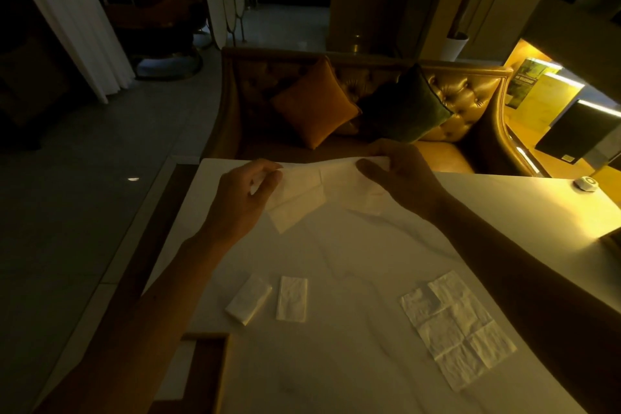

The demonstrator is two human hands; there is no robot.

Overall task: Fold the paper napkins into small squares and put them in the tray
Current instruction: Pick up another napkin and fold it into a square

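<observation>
at the far end of the table (353, 245), your left hand (242, 198) and right hand (400, 171) each pinch a corner of an unfolded napkin (312, 185); nearer you lie two folded napkins (291, 298). right of them, a creased open napkin (457, 329) lies flat.

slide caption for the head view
Left hand and right hand pinch a napkin over the table, near two folded napkins and an open napkin
</observation>
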